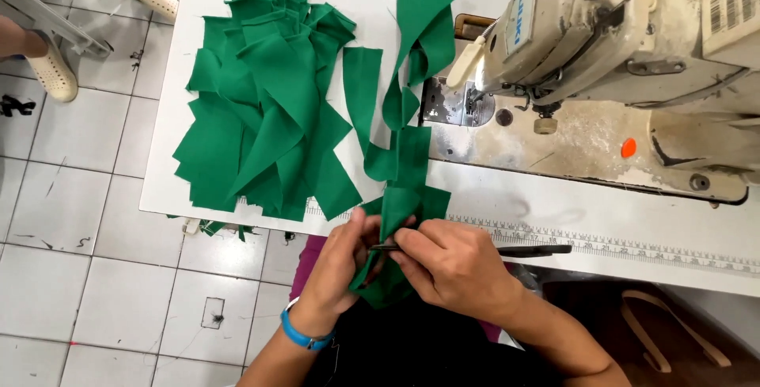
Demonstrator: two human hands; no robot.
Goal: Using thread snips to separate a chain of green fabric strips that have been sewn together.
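Strip [400, 197]: green, long axis running up the table — from the hands at the near edge toward the machine [617, 47], then past it.
Left hand [344, 264]: pinching the strip's near end.
Right hand [455, 264]: clenched on the same end — dark snips [538, 250] poking right.
Pile [261, 102]: green pieces, left of the strip.

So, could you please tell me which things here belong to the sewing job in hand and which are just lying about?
In hand:
left hand
right hand
green fabric strip
small dark tool

Lying about:
pile of green pieces
sewing machine
ruler strip
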